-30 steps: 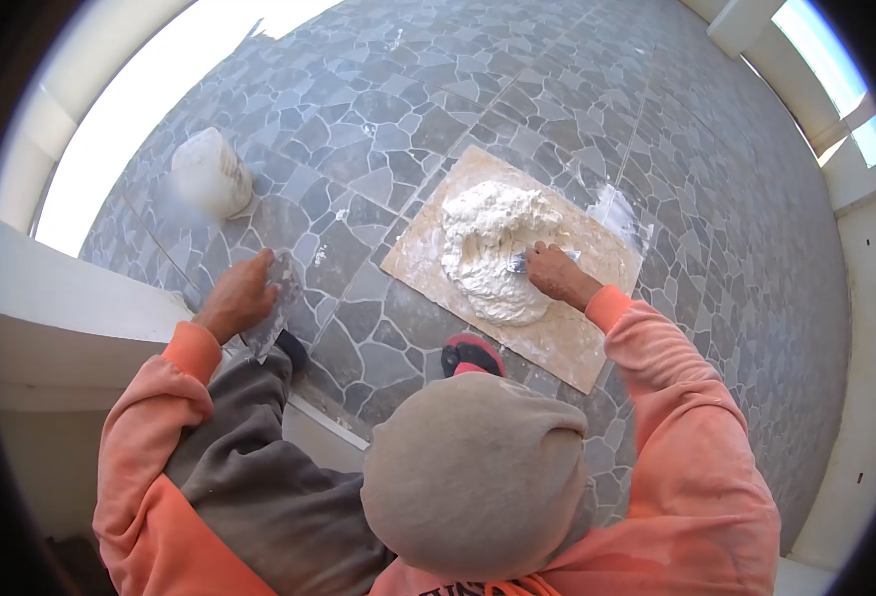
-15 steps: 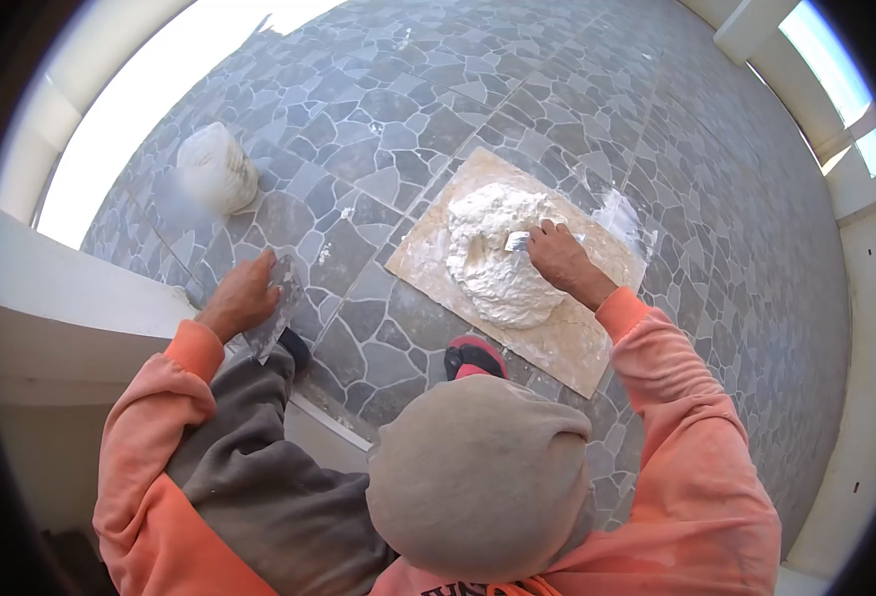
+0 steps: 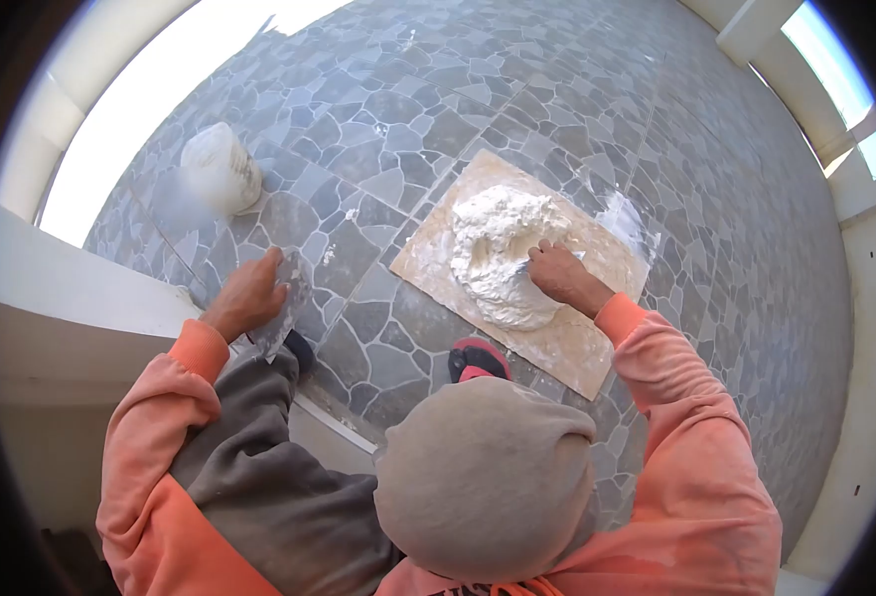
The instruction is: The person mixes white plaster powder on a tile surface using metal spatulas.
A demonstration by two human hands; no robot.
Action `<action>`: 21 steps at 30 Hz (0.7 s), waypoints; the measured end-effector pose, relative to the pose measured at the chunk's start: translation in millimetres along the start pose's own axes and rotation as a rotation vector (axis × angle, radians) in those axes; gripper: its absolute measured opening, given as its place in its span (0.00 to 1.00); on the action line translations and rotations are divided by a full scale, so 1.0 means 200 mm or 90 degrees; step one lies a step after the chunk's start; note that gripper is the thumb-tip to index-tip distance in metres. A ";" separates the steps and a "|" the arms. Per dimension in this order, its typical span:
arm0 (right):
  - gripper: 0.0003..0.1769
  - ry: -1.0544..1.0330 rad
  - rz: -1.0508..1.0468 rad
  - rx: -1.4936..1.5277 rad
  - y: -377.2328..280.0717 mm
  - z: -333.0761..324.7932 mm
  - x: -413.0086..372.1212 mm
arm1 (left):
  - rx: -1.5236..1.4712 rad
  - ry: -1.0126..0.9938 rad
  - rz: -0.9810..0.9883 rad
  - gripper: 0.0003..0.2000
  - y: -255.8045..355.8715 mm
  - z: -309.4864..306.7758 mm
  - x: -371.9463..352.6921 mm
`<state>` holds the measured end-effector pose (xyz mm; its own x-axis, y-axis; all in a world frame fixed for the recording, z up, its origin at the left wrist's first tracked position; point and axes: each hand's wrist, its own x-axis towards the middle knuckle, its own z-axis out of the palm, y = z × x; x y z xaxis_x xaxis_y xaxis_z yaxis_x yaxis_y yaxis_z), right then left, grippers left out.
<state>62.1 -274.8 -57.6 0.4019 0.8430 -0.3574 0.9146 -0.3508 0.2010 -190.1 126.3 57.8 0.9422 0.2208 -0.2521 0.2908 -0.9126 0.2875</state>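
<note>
My right hand (image 3: 563, 276) is closed around a putty knife (image 3: 579, 255), whose blade is mostly hidden at the near right part of a heap of wet white plaster (image 3: 498, 233). The heap has a hollow in its middle and lies on a square tan board (image 3: 587, 360) on the floor. Off to the left, my left hand (image 3: 247, 296) grips a flat, plaster-smeared trowel (image 3: 285, 316), held tilted above the floor beside my leg, apart from the board.
A whitish plastic container (image 3: 221, 171) stands on the stone-patterned floor (image 3: 388, 109) at the left. White smears (image 3: 622, 217) mark the floor by the board's right corner. A low white wall (image 3: 80, 283) runs along the left. My sandalled foot (image 3: 478, 360) is near the board.
My right hand has lowered slightly toward me, and the putty knife's blade, plainly visible before, is now mostly hidden. My left hand keeps the trowel in nearly the same place.
</note>
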 end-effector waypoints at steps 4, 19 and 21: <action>0.09 0.115 0.043 -0.033 -0.02 0.07 0.02 | -0.001 -0.013 -0.007 0.19 0.00 0.01 0.01; 0.10 0.052 -0.065 0.009 -0.09 0.01 0.02 | 0.000 0.033 0.012 0.19 0.00 0.01 -0.01; 0.10 0.087 -0.026 0.009 -0.05 -0.09 0.01 | -0.016 0.019 0.006 0.19 -0.02 0.02 0.00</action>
<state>51.8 -262.2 -43.1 0.3558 0.9040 -0.2370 0.9309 -0.3204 0.1756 -191.1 128.0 53.2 0.9493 0.2235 -0.2213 0.2861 -0.9058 0.3125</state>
